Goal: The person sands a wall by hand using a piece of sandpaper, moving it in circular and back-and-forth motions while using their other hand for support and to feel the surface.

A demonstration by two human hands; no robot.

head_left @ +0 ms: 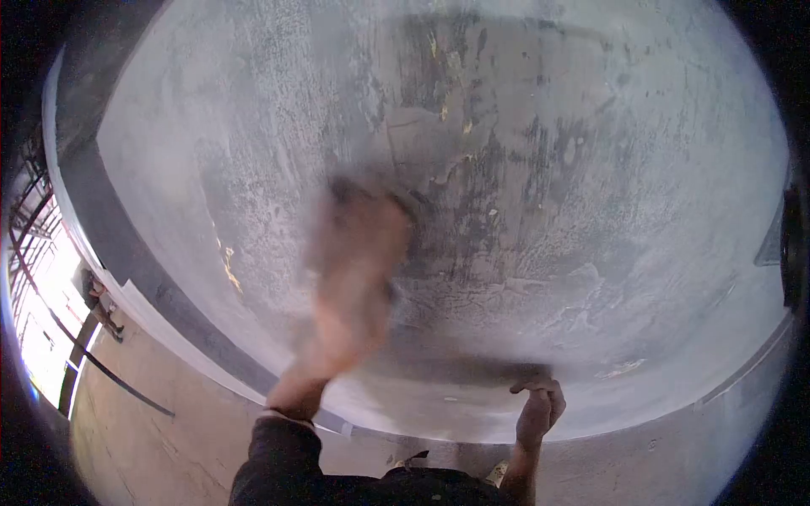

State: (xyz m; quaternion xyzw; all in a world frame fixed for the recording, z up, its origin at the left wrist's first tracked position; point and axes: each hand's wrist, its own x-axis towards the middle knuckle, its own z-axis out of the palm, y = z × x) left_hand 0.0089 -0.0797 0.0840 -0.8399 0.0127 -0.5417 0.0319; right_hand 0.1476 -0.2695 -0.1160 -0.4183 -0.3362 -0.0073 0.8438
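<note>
A large grey panel [278, 126], streaked with darker patches, scuffs and small yellowish spots, fills most of the head view. Over its middle, my left hand [359, 244] is smeared by motion; dark shapes show at its fingertips, and I cannot tell whether they belong to a held thing. My right hand [542, 405] is lower right, by the panel's near part, its fingers curled in and mostly facing away from view. A dark band [472, 367] runs across the panel and ends beside the right fingertips.
A dark strip [135, 228] with a pale edge borders the panel on the left. Beyond it are a concrete floor [126, 405], a dark cable [110, 371], a bright opening [42, 312] and a person [101, 304]. A dark object [793, 244] stands at the far right.
</note>
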